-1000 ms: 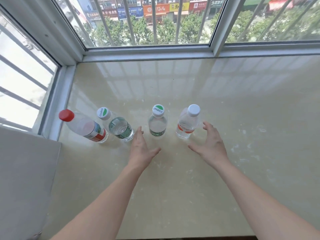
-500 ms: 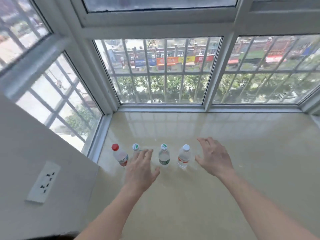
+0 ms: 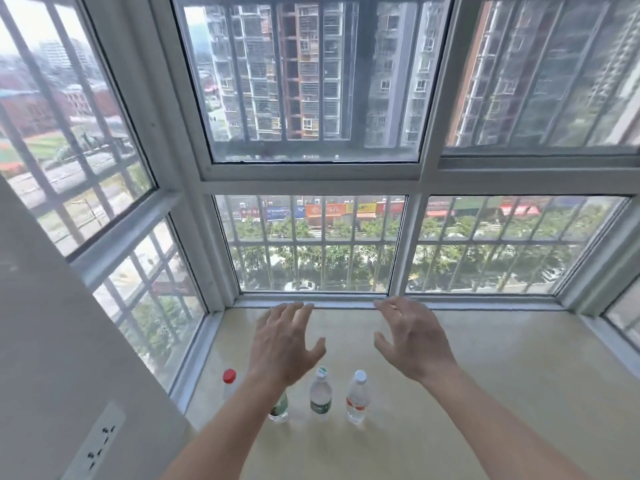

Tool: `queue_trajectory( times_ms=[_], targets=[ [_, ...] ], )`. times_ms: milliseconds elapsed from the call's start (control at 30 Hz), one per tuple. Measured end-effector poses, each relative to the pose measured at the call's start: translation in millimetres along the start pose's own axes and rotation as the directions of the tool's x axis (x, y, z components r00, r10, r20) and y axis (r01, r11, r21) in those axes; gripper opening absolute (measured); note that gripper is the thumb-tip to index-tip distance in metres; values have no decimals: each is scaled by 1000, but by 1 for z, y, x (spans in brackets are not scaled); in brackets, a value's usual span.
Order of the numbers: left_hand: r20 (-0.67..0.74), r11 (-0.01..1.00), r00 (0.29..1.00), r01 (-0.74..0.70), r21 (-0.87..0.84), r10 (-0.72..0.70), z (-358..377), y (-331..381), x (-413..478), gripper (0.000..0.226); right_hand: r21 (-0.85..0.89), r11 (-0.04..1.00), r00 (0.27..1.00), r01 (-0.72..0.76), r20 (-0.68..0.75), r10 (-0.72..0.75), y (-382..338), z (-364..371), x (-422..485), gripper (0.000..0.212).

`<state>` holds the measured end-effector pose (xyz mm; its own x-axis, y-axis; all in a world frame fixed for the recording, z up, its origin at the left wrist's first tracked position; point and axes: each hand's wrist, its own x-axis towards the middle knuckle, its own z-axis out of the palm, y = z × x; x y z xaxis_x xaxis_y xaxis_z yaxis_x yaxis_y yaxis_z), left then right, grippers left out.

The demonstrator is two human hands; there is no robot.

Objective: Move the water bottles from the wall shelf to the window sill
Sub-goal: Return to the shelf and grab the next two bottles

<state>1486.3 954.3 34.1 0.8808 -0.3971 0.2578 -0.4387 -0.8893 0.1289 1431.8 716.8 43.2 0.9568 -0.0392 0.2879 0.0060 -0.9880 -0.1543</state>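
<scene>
On the window sill [image 3: 502, 393]: four water bottles upright in a near-left row, red-capped [image 3: 229, 384], half-hidden [image 3: 280, 408], green-capped [image 3: 321, 396], white-capped [image 3: 357, 398]. Your left hand [image 3: 284, 344] and right hand [image 3: 414, 339] hover empty, fingers spread. No shelf visible; task looks finished.

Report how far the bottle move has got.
Done: four water bottles stand upright in a row on the window sill: red-capped bottle, a bottle partly hidden behind the left forearm, green-capped bottle and white-capped bottle. In hand: nothing; the left hand and right hand are open and empty, above the sill. Left: unclear, since the wall shelf is out of view.
</scene>
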Motion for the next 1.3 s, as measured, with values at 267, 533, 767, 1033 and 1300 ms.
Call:
queue_trajectory(
  times_ms=[267,533,767,1033,1300],
  targets=[
    [-63,972,971,-234,-24,232,-7,45,34,74,-82,978,981,-192,-41,189,30,-30,-28,52],
    [-73,817,832,-555,-159,551,9,147,39,67,-201,813,837,-546,-86,540,67,-66,-131,56],
    [-85,575,622,-762,-298,779,11,252,-6,68,-266,583,630,-768,-152,761,74,-107,-256,62],
    [-137,318,376,-891,-324,916,7,354,-69,73,-286,335,414,-898,-291,862,73,-142,-373,60],
    [-164,171,236,-927,-334,958,15,458,-119,64,-211,180,257,-961,-431,865,114,-162,-456,55]
  ],
)
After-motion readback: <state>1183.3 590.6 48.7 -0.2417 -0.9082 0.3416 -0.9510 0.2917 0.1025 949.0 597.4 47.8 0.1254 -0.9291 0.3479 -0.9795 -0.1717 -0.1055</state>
